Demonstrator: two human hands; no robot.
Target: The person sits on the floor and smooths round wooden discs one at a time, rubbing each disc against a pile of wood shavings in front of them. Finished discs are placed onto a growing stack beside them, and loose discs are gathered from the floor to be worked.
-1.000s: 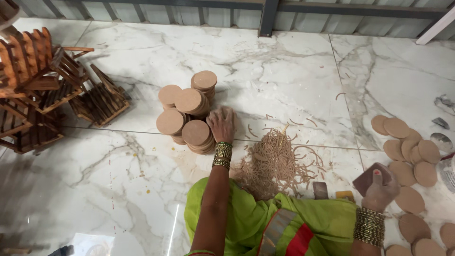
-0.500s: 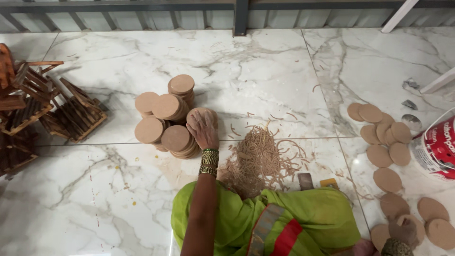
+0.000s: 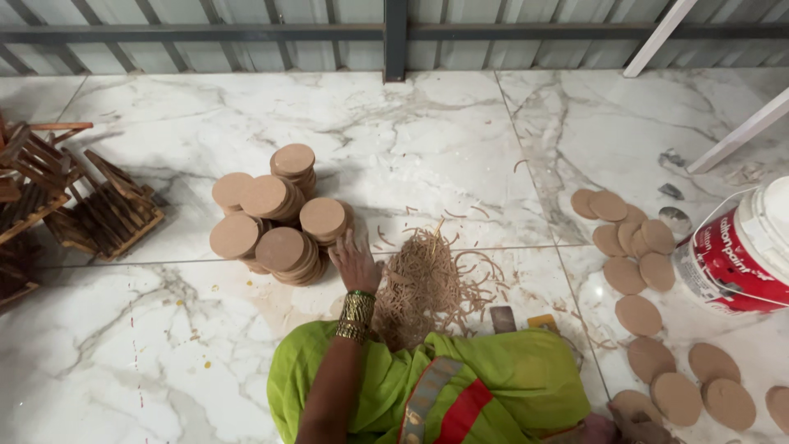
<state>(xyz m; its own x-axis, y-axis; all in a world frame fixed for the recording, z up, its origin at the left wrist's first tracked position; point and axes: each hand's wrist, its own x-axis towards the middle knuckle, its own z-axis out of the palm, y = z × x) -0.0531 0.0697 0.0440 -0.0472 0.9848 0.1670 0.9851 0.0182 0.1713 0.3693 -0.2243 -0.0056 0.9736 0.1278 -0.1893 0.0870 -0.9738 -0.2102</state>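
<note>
Several stacks of round brown wooden discs (image 3: 279,226) stand on the white marble floor (image 3: 411,148). My left hand (image 3: 355,265), with gold bangles at the wrist, lies flat on the floor just right of the stacks, fingers apart, touching the nearest one and holding nothing. A heap of thin wood slivers (image 3: 427,284) lies right of that hand. My right hand (image 3: 629,426) shows only partly at the bottom edge, over a loose disc (image 3: 637,404); its grip is hidden. My green garment (image 3: 460,378) covers my knees.
More single discs (image 3: 637,247) are spread over the floor at the right. A red and white plastic bucket (image 3: 740,255) stands at the right edge. Slatted wooden racks (image 3: 99,214) sit at the left. A small dark block (image 3: 503,319) lies by my knee.
My left hand slid off the front stack down to the floor beside it. My right hand dropped from mid-air to the discs at the bottom right. The view shifted right, showing the bucket.
</note>
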